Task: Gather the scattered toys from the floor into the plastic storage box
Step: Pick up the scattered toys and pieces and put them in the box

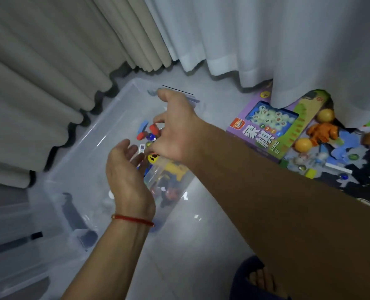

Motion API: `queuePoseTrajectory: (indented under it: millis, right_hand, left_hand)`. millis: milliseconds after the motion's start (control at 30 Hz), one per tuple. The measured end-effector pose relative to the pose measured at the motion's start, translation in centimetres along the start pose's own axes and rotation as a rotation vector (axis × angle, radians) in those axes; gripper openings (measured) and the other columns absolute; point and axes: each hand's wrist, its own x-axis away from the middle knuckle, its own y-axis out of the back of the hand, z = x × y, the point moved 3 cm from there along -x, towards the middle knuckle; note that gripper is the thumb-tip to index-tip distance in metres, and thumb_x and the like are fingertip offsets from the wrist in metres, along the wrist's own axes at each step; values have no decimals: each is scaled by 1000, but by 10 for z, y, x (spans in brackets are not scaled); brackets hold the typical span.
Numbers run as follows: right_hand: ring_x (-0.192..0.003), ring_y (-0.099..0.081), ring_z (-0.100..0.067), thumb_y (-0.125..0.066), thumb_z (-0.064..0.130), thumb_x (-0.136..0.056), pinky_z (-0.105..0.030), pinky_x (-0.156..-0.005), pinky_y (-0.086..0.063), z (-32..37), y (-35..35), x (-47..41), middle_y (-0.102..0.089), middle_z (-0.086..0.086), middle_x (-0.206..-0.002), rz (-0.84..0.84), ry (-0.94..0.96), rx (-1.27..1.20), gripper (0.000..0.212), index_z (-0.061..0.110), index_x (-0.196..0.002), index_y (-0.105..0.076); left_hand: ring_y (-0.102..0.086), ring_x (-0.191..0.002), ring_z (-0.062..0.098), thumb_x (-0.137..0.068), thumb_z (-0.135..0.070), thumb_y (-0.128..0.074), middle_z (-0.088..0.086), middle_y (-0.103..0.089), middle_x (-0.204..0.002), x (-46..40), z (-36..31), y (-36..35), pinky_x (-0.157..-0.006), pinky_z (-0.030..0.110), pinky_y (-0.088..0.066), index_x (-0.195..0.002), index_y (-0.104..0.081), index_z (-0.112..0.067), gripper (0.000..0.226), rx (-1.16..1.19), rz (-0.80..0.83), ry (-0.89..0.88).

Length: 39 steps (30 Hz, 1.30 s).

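The clear plastic storage box [88, 135] sits on the floor [201, 245] by the curtains [49, 72], with small toys [149, 135] already pooled inside. Both hands hover over it: the left hand [125, 172] cupped, grip spread and apparently empty; the right hand [175, 128] with fingers loosely spread, holding nothing I can make out. Marbles could bounce out if dropped from this height, and the toy pile [331, 148] to the right could be missed under the sheer curtain hem [309, 100].

Beige curtain [49, 61] beside white sheer curtain [288, 40]; perhaps a dark slipper [244, 278] below.
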Motion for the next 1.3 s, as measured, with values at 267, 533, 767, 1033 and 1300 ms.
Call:
queuePoseTrajectory:
  millis: [267, 533, 767, 1033, 1300]
  right_hand:
    - [-115, -61, -38, -50, 44, -98, -49, -101, -51, -2, 75, 45, -59, -21, -122, -30, 63, 264, 50, 4, -127, -61]
    - [-64, -59, -19, -58, 17, -97, -32, -60, -49, -25, 302, 279, -66, -22, -84, -628, -89, 1333, 13, 11, -91, -67]
    - [-105, -55, -27, -55, 44, -86, -39, -77, -52, -102, 384, 322, -55, 0, -119, -922, 41, 1721, 40, 26, -122, -56]
    - [-107, -48, -32, -73, 42, -80, -44, -83, -49, -122, 405, 258, -53, -8, -124, -1157, 136, 1832, 58, 19, -129, -54]
    - [-100, -46, -30, -79, 21, -77, -49, -81, -50, -106, 422, 263, -51, -10, -116, -844, 120, 1994, 56, 19, -128, -56]
  left_hand:
    - [-57, -108, 4, -94, -18, -46, -9, -61, -114, 15, 11, -21, -97, 31, -48, -121, -60, -16, 31, -326, 130, -478]
    - [-54, -111, 20, -80, -6, -60, 7, -57, -118, 140, 141, -72, -97, 34, -45, -118, -60, -6, 38, -612, 931, -777]
    - [-51, -103, 22, -80, -22, -69, 5, -51, -117, 225, 251, -63, -84, 37, -50, -123, -57, -15, 45, -947, 1545, -763]
    - [-46, -107, 22, -81, -37, -74, 6, -38, -125, 256, 283, -76, -79, 36, -52, -150, -22, -28, 87, -1204, 1679, -847]
    - [-49, -98, 27, -83, -19, -72, 11, -46, -114, 258, 289, -88, -78, 36, -47, -126, -51, -16, 48, -1234, 1677, -874]
